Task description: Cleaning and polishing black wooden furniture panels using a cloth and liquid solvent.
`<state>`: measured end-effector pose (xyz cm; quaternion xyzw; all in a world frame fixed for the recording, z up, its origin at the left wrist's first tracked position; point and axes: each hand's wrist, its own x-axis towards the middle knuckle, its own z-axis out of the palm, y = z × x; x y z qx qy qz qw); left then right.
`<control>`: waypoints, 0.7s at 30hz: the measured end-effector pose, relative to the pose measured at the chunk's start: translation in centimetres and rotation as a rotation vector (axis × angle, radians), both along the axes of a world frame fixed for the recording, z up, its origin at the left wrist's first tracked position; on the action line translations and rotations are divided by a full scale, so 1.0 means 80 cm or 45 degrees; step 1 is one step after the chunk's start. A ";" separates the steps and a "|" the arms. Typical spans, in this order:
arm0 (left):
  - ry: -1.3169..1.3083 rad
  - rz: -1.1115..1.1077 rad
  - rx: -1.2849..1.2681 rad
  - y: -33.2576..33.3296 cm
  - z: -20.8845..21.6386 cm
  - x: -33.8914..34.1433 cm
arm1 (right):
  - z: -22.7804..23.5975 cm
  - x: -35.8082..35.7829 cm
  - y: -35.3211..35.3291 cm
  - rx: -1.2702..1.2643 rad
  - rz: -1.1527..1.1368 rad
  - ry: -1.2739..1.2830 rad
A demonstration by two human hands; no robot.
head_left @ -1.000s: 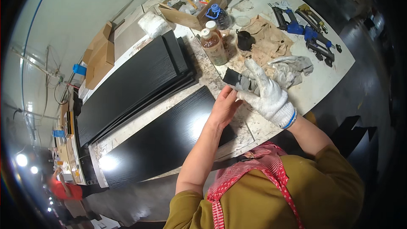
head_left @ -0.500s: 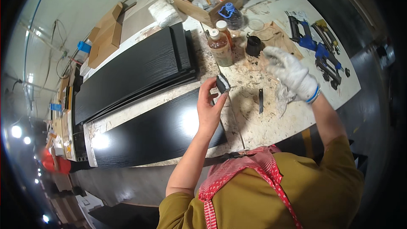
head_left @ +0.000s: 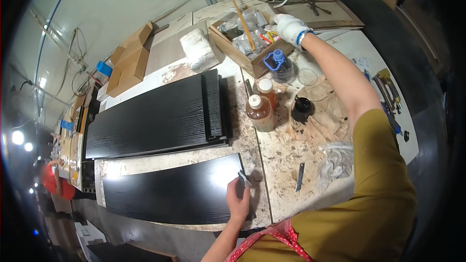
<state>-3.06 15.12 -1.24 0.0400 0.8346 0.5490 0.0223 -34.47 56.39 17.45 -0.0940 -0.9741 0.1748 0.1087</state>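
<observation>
Here we are with both hands busy in different places. Our bare left hand (head_left: 237,198) pinches a small black-and-white pad (head_left: 244,178) between thumb and fingers, right at the near-right end of the lone black panel (head_left: 170,191). Whether the pad actually touches the panel, we can't tell. Far up the bench, our gloved right hand (head_left: 291,29) is at the right rim of the open box (head_left: 232,53), arm at full stretch; its fingertips are too hidden for us to say whether they grip anything.

The step looks like a rummage among the box's bags and loose bits, and here's how we'd play it: eyes on the box, fingers picking one thing out cleanly rather than raking, since that wooden stick (head_left: 245,26) leans over the clutter and could tip. We'd watch the forearm too, with the blue-capped jug (head_left: 281,72) just beside it and two bottles (head_left: 260,115) and the open black cup (head_left: 302,109) nearer to us. A low elbow risks a spill, so lift first, then draw back high.

Meanwhile the left wants a light pinch, the pad held steady and flat, because that glossy face would probably show any scrape or smear.
</observation>
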 end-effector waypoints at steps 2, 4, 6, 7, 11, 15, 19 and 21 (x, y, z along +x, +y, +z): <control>0.119 -0.071 -0.133 0.002 0.006 -0.003 | -0.013 -0.034 -0.014 0.079 -0.015 -0.047; 0.072 -0.030 -0.152 0.008 0.015 -0.003 | -0.023 -0.056 -0.022 0.316 0.005 -0.286; 0.012 0.010 -0.171 0.010 0.022 -0.005 | -0.044 -0.079 -0.026 0.348 -0.011 -0.368; 0.011 0.007 -0.179 0.011 0.024 -0.005 | -0.055 -0.089 -0.024 0.390 -0.049 -0.441; 0.047 -0.011 -0.230 0.012 0.028 -0.009 | -0.075 -0.125 -0.008 0.405 -0.039 -0.474; -0.004 -0.002 -0.203 0.012 0.021 -0.012 | -0.053 -0.160 0.041 1.206 0.528 -0.815; -0.002 -0.001 -0.192 0.010 0.024 -0.011 | -0.010 -0.133 0.115 1.100 1.175 -0.137; 0.009 0.008 -0.179 0.010 0.027 -0.005 | 0.015 -0.101 0.116 0.936 1.071 0.053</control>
